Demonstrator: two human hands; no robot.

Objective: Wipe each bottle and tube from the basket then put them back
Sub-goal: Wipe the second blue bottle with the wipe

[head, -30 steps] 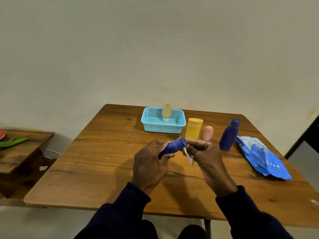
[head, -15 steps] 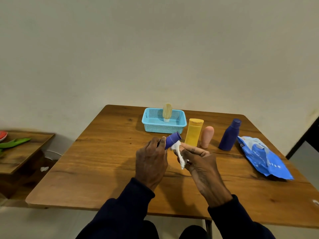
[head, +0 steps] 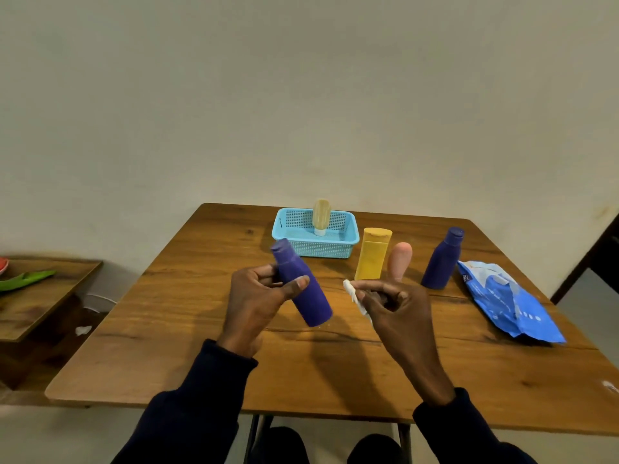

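Since the earlier frames the hands have drawn apart: the wipe no longer touches the cap of the dark blue bottle (head: pixel 303 286), and the bottle has swung so its cap now points up and to the left, its base down and to the right. The left hand (head: pixel 258 299) grips this bottle around its upper body, thumb across the front and fingers behind, holding it tilted above the wooden surface (head: pixel 187 329). The right hand (head: pixel 395 306) is closed on a small crumpled white wipe (head: pixel 353 294), pinched between thumb and fingers, just right of the bottle and apart from it.

Farther back, the light blue mesh basket (head: pixel 284 226) sits near the far edge of the surface with a beige tube (head: pixel 321 216) standing cap-down inside it. To the right of the basket stand a yellow bottle (head: pixel 372 254), a pink tube (head: pixel 399 259) close beside it, and then a second dark blue bottle (head: pixel 442 259), all upright. A blue wipes packet (head: pixel 509 303) lies flat near the right edge of the surface. Dark sleeves cover both forearms. At far left a lower wooden shelf (head: pixel 43 296) carries a green object (head: pixel 26 279) too unclear to name.
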